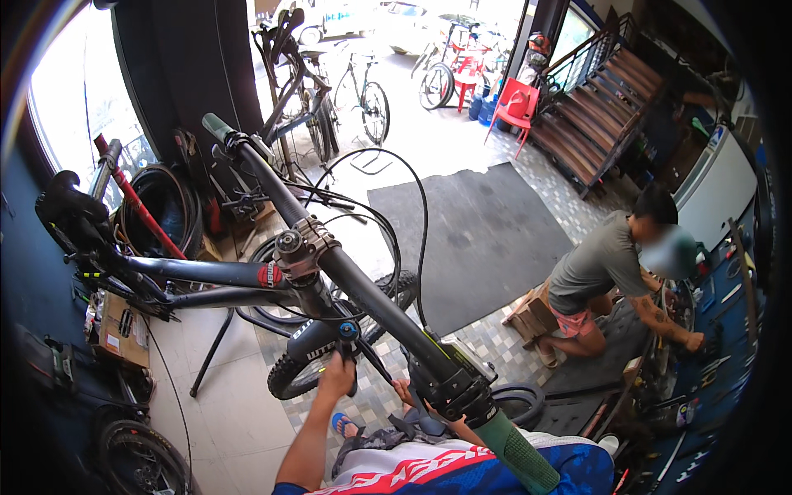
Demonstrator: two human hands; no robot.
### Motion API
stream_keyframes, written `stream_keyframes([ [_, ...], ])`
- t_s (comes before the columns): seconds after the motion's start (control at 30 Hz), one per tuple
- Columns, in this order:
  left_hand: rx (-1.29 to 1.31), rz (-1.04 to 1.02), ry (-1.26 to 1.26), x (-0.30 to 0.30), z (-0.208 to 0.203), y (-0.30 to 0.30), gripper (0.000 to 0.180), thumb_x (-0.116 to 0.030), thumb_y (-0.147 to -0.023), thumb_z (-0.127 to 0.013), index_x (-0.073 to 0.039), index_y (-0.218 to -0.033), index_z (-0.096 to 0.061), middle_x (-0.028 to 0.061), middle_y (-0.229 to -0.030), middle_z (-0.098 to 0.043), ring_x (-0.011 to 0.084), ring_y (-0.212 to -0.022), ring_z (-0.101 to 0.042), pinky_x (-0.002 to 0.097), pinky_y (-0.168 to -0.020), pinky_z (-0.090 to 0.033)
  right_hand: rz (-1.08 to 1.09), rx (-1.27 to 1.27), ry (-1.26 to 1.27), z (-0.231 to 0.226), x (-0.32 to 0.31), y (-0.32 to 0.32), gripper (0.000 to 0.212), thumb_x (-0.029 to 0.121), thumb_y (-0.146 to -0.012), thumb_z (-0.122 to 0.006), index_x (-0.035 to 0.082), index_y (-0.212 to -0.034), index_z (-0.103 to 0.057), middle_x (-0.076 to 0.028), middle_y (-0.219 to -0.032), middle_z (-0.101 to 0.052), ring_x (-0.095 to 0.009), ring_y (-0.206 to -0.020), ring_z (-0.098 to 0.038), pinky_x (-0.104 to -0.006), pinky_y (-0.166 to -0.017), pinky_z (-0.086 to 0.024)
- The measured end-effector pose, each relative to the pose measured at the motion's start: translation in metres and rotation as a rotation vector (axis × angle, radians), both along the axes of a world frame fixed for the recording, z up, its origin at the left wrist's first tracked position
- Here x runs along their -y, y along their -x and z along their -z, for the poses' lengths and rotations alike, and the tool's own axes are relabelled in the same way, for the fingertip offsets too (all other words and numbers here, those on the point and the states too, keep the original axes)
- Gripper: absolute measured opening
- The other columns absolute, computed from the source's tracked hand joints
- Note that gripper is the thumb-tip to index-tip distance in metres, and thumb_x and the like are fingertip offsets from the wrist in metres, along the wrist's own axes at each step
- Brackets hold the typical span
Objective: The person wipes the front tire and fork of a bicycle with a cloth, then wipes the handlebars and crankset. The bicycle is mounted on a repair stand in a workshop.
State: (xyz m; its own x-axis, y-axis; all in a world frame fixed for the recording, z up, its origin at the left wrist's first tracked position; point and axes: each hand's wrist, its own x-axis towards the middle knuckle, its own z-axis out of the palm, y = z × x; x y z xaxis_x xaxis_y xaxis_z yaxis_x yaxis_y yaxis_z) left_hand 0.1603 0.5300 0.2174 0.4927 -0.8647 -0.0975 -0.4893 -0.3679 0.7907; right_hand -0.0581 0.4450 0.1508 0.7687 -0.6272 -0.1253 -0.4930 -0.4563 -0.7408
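A dark mountain bike is held up in front of me, its frame reaching to the left. The wide black handlebar crosses diagonally above my hands, with green grips at its ends. My left hand is closed round the dark fork, just below a blue cap. The knobby front wheel shows behind it. Under the handlebar, my right hand has curled fingers beside a dark strap-like piece. The handlebar hides part of this hand, and what it holds cannot be made out.
Black cables loop ahead of the handlebar. At the right, a co-worker sits on a wooden stool, reaching to a tool-covered blue bench. A dark mat, red chair, stairs and parked bikes lie beyond.
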Motion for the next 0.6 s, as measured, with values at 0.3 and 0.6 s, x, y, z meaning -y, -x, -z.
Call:
stream_keyframes([
  [0.3, -0.113, 0.446, -0.528, -0.085, 0.076, 0.061, 0.049, -0.039, -0.102, -0.042, 0.004, -0.115, -0.063, 0.0373, -0.104, -0.066, 0.0536, -0.098, -0.065, 0.0591, -0.09, -0.05, -0.005, 0.223, 0.133, -0.031, 0.048, -0.054, 0.018, 0.019, -0.102, -0.054, 0.001, -0.102, -0.06, -0.022, -0.084, -0.063, -0.043, -0.074, -0.063, -0.0504, -0.062, -0.05],
  [0.6, -0.185, 0.078, 0.186, -0.007, -0.01, 0.045, 0.042, -0.039, -0.102, -0.05, 0.001, -0.1, -0.062, 0.0344, -0.094, -0.066, 0.0538, -0.092, -0.063, 0.0586, -0.077, -0.049, 0.052, 0.016, 0.055, 0.008, -0.005, 0.054, 0.017, 0.017, -0.101, -0.055, 0.001, -0.103, -0.059, -0.021, -0.084, -0.063, -0.042, -0.073, -0.063, -0.0496, -0.063, -0.05],
])
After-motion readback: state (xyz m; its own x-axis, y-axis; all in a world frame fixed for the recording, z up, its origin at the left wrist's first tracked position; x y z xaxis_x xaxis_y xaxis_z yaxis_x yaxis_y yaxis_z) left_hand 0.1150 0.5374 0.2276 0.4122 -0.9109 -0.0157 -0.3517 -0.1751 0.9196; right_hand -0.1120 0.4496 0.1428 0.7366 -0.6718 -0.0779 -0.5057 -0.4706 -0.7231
